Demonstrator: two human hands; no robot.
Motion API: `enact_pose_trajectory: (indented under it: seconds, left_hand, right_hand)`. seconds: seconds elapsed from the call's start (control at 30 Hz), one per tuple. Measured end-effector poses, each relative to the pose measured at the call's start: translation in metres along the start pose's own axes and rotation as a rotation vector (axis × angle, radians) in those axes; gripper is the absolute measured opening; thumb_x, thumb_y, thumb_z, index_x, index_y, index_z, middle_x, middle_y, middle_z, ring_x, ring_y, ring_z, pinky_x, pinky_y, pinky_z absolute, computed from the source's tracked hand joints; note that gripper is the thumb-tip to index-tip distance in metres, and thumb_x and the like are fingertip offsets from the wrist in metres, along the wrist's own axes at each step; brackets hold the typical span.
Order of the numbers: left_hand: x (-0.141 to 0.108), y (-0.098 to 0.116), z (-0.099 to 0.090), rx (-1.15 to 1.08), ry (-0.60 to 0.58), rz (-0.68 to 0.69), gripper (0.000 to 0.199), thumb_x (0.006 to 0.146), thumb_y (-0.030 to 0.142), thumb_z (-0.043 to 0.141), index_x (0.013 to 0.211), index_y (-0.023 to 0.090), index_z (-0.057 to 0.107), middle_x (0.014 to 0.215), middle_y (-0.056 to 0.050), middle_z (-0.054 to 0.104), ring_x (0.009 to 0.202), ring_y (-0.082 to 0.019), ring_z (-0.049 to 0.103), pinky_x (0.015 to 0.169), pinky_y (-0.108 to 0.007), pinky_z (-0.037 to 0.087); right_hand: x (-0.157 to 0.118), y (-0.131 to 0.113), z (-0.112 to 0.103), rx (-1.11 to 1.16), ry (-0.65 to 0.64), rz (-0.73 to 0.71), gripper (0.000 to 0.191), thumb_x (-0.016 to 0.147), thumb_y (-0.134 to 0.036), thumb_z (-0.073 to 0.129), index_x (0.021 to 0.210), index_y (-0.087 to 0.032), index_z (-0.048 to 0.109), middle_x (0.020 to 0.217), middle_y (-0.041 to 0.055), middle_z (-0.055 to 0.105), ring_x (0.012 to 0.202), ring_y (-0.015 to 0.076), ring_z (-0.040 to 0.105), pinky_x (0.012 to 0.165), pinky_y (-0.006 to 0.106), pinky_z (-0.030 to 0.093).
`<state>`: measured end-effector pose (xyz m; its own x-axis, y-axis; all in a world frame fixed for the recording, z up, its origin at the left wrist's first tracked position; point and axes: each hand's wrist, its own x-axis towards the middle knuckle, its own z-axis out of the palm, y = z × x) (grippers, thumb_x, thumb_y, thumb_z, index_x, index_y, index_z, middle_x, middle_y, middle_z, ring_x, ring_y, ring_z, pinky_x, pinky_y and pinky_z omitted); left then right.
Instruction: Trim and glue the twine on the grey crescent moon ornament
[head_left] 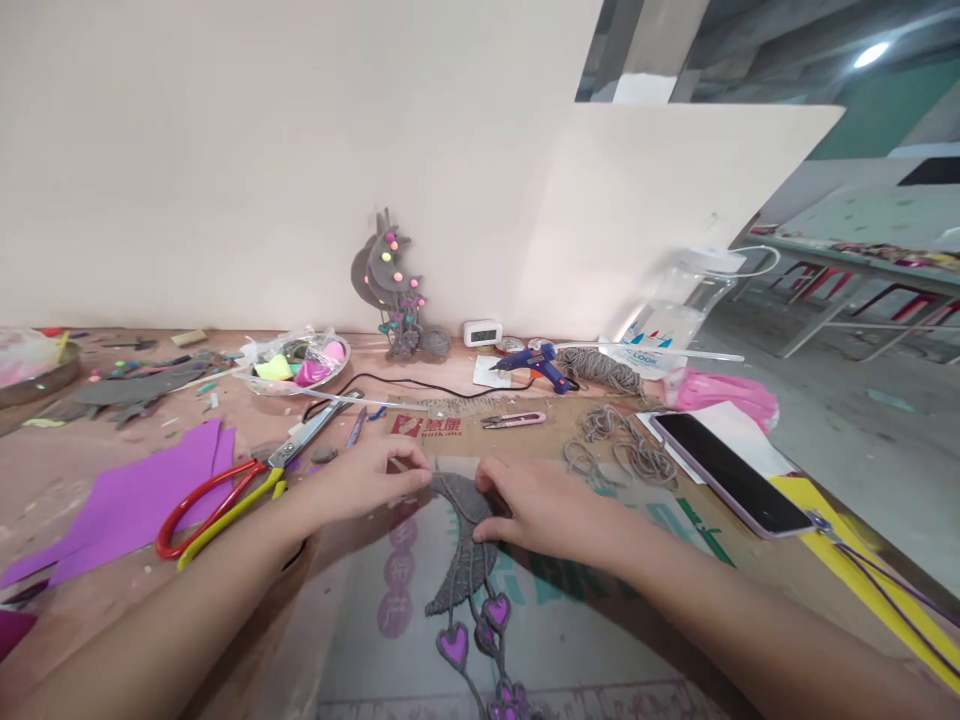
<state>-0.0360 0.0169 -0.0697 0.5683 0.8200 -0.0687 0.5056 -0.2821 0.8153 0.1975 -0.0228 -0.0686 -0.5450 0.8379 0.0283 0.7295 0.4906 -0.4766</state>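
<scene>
A grey cord-wrapped crescent ornament [455, 583] lies on a plastic-covered board in front of me. Cords hang from it with purple-centred hearts [453, 646] outlined in grey. My left hand [375, 478] pinches at the crescent's upper tip; a thin strand seems to run by its fingertips. On the other side, my right hand [529, 510] is closed on the crescent's right edge, thumb lying on its face. Just beyond the hands are small pink thread snips [514, 420] and loose grey cord [634, 450].
Red-and-yellow-handled scissors [262, 475] lie left on purple sheets [142, 495]. A blue glue gun [536, 366], a cord bundle [600, 370], a clock [481, 333] and a finished-looking ornament [390, 275] stand along the wall. A phone [731, 475] and water bottle [675, 305] are right.
</scene>
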Motion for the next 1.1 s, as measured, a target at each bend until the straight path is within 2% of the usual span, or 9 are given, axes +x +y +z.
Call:
enact_pose_trajectory:
  seconds: [0.07,0.2,0.3,0.43,0.53,0.63,0.8,0.9,1.1]
  left_hand:
    - [0.002,-0.006,0.005,0.026,-0.003,0.030,0.018,0.078,0.032,0.055,0.075,0.019,0.067,0.074,-0.001,0.067,0.068,-0.016,0.061,0.062,-0.024,0.045]
    - [0.004,-0.008,0.017,0.061,-0.010,0.039,0.018,0.079,0.030,0.054,0.075,0.019,0.068,0.078,-0.003,0.068,0.074,-0.018,0.062,0.067,-0.026,0.046]
    - [0.004,0.000,0.033,0.028,0.000,0.064,0.017,0.079,0.029,0.053,0.076,0.019,0.067,0.080,-0.004,0.069,0.077,-0.019,0.062,0.072,-0.028,0.046]
    - [0.007,0.010,0.054,-0.059,0.032,0.094,0.015,0.081,0.025,0.053,0.077,0.019,0.066,0.086,-0.003,0.068,0.081,-0.018,0.062,0.076,-0.027,0.046]
    - [0.008,0.009,0.063,-0.122,0.056,0.104,0.016,0.082,0.025,0.052,0.079,0.017,0.065,0.085,-0.004,0.068,0.081,-0.017,0.061,0.076,-0.027,0.046]
    - [0.008,0.004,0.064,-0.163,0.091,0.105,0.018,0.083,0.028,0.051,0.080,0.017,0.065,0.082,-0.004,0.067,0.077,-0.017,0.061,0.072,-0.027,0.047]
    - [0.006,0.000,0.062,-0.113,0.168,0.148,0.018,0.084,0.031,0.052,0.080,0.019,0.065,0.080,-0.002,0.068,0.077,-0.017,0.061,0.071,-0.026,0.046]
    - [0.004,-0.001,0.061,-0.075,0.189,0.166,0.018,0.085,0.030,0.052,0.082,0.020,0.066,0.082,-0.002,0.068,0.078,-0.016,0.061,0.073,-0.026,0.046]
    - [0.004,-0.003,0.062,-0.012,0.125,0.221,0.018,0.087,0.029,0.051,0.085,0.021,0.067,0.084,-0.002,0.068,0.080,-0.016,0.061,0.075,-0.027,0.045]
  right_hand:
    - [0.002,0.007,0.007,0.031,0.036,-0.014,0.015,0.078,-0.029,0.065,0.075,-0.022,0.052,0.068,0.0024,0.058,0.059,0.0170,0.050,0.051,0.027,0.024]
    - [0.003,0.016,0.009,0.042,0.043,0.071,0.012,0.085,-0.020,0.051,0.073,-0.021,0.052,0.063,0.0023,0.058,0.055,0.0150,0.048,0.051,0.027,0.023]
    - [0.000,0.025,-0.008,-0.016,0.105,0.144,0.008,0.088,-0.023,0.045,0.083,-0.020,0.051,0.067,0.0011,0.057,0.058,0.0138,0.048,0.054,0.025,0.026]
    - [0.006,0.031,-0.040,-0.065,0.275,0.146,0.012,0.090,-0.025,0.041,0.081,-0.019,0.047,0.067,-0.0010,0.054,0.059,0.0124,0.046,0.057,0.024,0.030]
    - [0.030,0.029,-0.056,-0.061,0.383,0.071,0.012,0.089,-0.025,0.042,0.080,-0.019,0.047,0.069,-0.0009,0.055,0.060,0.0126,0.048,0.059,0.024,0.032]
    - [0.073,0.023,-0.056,-0.045,0.442,0.011,0.013,0.089,-0.026,0.042,0.086,-0.018,0.051,0.071,0.0001,0.058,0.063,0.0138,0.050,0.062,0.025,0.035]
    - [0.126,0.017,-0.041,0.025,0.303,-0.153,0.038,0.080,-0.010,0.050,0.118,-0.015,0.048,0.109,0.0072,0.060,0.089,0.0152,0.056,0.078,0.026,0.041]
    - [0.112,0.015,-0.035,0.076,0.273,-0.174,0.040,0.084,-0.015,0.050,0.124,-0.013,0.046,0.118,0.0092,0.057,0.097,0.0158,0.056,0.084,0.028,0.041]
    - [0.024,0.014,-0.023,0.082,0.185,-0.088,0.015,0.088,-0.027,0.050,0.094,-0.020,0.061,0.093,0.0032,0.065,0.085,0.0158,0.058,0.075,0.028,0.042]
